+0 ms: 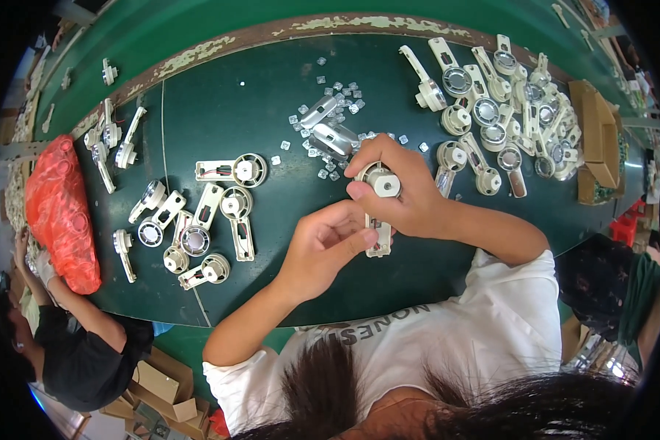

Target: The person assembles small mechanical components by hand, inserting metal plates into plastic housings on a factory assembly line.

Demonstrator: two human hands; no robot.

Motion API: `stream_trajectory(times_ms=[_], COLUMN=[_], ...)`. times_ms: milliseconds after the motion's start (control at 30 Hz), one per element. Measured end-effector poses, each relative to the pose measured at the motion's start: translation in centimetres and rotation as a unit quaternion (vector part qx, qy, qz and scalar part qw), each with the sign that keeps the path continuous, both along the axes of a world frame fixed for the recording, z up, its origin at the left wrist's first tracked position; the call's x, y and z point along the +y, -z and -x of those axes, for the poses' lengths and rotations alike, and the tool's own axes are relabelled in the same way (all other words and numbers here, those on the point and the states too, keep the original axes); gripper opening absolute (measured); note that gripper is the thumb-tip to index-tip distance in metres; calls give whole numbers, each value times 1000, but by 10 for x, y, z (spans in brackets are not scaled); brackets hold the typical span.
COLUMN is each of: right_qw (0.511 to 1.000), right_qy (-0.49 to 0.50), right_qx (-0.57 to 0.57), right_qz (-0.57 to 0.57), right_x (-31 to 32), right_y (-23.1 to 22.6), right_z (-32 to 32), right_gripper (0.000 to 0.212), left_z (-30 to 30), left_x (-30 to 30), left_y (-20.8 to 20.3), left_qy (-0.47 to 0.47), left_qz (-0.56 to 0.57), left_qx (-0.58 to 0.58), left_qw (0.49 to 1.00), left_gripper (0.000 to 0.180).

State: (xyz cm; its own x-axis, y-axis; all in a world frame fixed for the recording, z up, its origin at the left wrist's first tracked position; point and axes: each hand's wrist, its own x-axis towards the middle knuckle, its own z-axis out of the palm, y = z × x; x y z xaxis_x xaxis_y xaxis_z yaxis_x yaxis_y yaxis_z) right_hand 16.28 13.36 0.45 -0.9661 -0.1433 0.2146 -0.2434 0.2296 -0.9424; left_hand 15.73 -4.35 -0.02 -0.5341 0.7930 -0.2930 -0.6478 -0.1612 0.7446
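Observation:
Above the near part of the green table, both my hands hold one white plastic unit with a round head (pixel 386 185) and a long, open-backed handle. My right hand (pixel 412 192) is curled around the round head, thumb and fingers at its rim. Lower down, my left hand (pixel 326 246) pinches the handle between thumb and fingers; red wire shows inside the handle. Just beyond my hands lie two silver-grey curved covers (pixel 333 139), with many small clear square pieces (pixel 347 94) scattered around them.
Similar white units (pixel 196 239) lie loose on the left, and a large pile of them (pixel 532 110) covers the far right beside a cardboard box (pixel 598 139). A red plastic bag (pixel 62 213) rests at the left edge. Other people (pixel 81 352) sit at both sides.

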Motion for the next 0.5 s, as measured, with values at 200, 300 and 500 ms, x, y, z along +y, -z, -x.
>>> stream_trajectory(times_ms=[200, 300, 500], right_qw=[999, 999, 998], right_qy=[-5, 14, 36], right_qx=[-23, 4, 3], right_qz=[41, 51, 59], right_x=[-2, -5, -8], right_y=[1, 5, 2], right_z=[-2, -1, -4], right_gripper=[12, 11, 11], left_z=[-5, -4, -1], left_x=[3, 4, 0], left_y=[-1, -6, -13], left_qy=[-37, -22, 59], left_qz=[0, -1, -8], left_qx=[127, 104, -8], left_qw=[991, 994, 998], left_gripper=[23, 24, 32])
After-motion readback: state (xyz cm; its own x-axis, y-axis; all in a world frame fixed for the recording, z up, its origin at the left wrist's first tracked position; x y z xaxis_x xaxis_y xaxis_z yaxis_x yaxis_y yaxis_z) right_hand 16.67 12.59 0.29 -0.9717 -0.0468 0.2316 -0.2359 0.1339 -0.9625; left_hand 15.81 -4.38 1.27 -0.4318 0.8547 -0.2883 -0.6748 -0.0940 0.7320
